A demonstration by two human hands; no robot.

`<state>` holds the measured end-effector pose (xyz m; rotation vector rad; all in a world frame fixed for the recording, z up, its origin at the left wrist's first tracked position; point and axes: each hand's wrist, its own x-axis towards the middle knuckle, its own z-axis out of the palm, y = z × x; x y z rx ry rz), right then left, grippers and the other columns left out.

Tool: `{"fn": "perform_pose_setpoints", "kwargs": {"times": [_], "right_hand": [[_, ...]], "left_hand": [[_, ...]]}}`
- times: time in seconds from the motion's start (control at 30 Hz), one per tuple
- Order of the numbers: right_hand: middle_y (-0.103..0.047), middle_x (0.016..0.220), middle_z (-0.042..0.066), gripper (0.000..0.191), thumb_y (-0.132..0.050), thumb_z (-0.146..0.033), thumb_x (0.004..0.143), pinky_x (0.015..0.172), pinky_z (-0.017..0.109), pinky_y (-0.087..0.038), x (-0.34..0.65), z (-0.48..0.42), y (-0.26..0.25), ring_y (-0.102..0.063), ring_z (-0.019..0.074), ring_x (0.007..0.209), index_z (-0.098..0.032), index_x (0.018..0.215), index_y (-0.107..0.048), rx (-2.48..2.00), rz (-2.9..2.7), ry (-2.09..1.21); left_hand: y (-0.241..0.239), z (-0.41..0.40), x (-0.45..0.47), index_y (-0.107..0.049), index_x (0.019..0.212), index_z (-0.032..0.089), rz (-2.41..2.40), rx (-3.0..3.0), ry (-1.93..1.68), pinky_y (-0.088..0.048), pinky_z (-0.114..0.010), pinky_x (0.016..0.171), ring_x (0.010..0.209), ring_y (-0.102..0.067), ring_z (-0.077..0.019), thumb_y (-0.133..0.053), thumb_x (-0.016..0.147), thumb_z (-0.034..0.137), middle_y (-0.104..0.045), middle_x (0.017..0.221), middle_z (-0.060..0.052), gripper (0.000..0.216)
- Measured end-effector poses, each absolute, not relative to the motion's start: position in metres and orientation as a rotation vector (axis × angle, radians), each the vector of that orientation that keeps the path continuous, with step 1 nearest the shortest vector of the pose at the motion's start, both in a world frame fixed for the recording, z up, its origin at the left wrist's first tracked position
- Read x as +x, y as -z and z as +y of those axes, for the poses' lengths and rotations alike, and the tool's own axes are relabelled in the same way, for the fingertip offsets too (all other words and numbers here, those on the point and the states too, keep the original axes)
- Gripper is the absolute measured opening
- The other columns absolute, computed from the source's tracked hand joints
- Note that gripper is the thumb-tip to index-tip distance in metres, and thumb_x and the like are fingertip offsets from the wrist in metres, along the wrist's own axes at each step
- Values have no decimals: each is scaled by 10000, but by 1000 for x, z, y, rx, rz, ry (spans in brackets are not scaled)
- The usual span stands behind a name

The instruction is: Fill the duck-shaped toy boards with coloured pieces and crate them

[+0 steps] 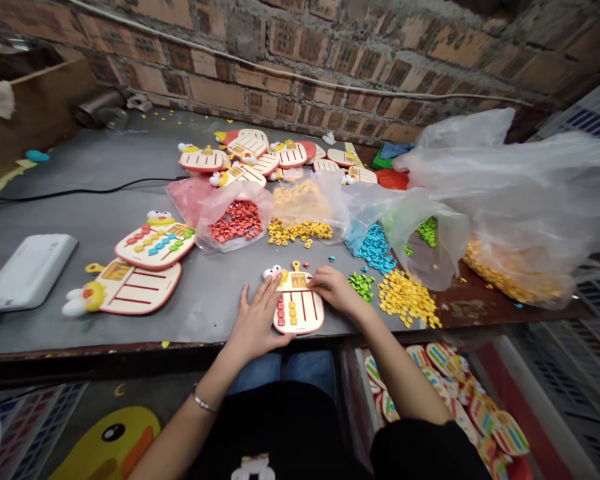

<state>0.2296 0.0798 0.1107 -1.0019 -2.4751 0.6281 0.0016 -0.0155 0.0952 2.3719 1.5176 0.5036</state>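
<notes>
Left hand is clamping a toy board near the front edge of the desk; right hand is touching its upper right, grip unclear. Rightward, green pieces and yellow pieces are lying heaped.

One camera sits on the person's head and looks forward and down at the desk. It is close enough to see the left hand at 7 o'clock and the right hand between 4 and 5, both not far from the middle. The brick wall is farther off at 12, and the person's black shirt is very near at 6. The view is wide, from a cardboard box at 10 to clear bags between 2 and 3.
</notes>
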Motion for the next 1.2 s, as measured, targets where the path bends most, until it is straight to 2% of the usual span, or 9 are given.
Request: {"fn": "perform_pose_setpoints", "kwargs": {"times": [0.2,0.3,0.4,0.63,0.83,0.9,1.0,1.1,1.2], "right_hand": [[-691,952,74,194,-596,-151,858,804,318,-469,212,65,-105,-616,192,883,-179,1039,-661,-973,-2245,-818],[-694,1016,73,218,-584,-149,856,850,326,-472,202,66,-104,-624,192,951,-183,1060,-653,-916,-2239,-900],[-697,1003,69,243,-603,-155,842,797,296,-491,204,67,-106,-640,174,885,-170,1080,-651,-929,-2224,-1008],[-713,929,50,146,-613,-165,827,791,288,-495,203,55,-93,-639,166,863,-177,944,-699,-1033,-2037,-945],[-697,1056,62,261,-620,-303,851,848,322,-492,220,49,-100,-642,178,936,-202,1082,-686,-987,-1938,-1146],[-700,1042,64,262,-595,-320,863,839,332,-492,242,53,-101,-637,189,933,-209,1081,-686,-1096,-1829,-1027],[-691,1014,83,234,-543,-280,860,806,352,-492,289,69,-97,-623,212,907,-191,1014,-694,-1368,-1637,-616],[-656,1013,111,222,-547,-206,806,868,394,-463,337,93,-89,-586,245,955,-164,969,-693,-1635,-1580,-235],[-623,999,121,212,-575,-147,762,896,395,-433,364,113,-83,-558,255,956,-147,939,-691,-1848,-1695,-88]], "left_hand": [[-93,-15,2,-363,1377,180,1520,2393,-484,2,-581,1136,1437,-185,-322,-633,717,459,-228,1551,-153,766],[-91,-15,2,-348,1386,173,1526,2403,-487,0,-584,1136,1437,-185,-323,-630,716,453,-236,1549,-152,779],[-91,-15,2,-377,1363,170,1524,2411,-496,-21,-598,1134,1429,-205,-335,-634,706,467,-267,1538,-155,765],[-92,-16,2,-414,1320,182,1519,2428,-515,-19,-599,1134,1426,-221,-329,-629,717,473,-272,1535,-160,703],[-92,-17,2,-394,1332,198,1506,2429,-531,-41,-611,1127,1423,-229,-331,-626,721,463,-278,1534,-155,705],[-92,-17,2,-386,1332,198,1511,2426,-541,-56,-617,1123,1424,-226,-331,-620,729,469,-273,1536,-155,701],[-90,-17,1,-396,1315,194,1504,2437,-554,-58,-622,1119,1425,-224,-333,-621,731,467,-262,1539,-158,683],[-90,-18,1,-407,1313,195,1496,2441,-566,-55,-621,1121,1424,-227,-334,-623,734,460,-267,1537,-158,672],[-89,-18,0,-426,1312,204,1496,2429,-582,-55,-620,1122,1417,-243,-340,-627,733,465,-289,1530,-156,666]]}}
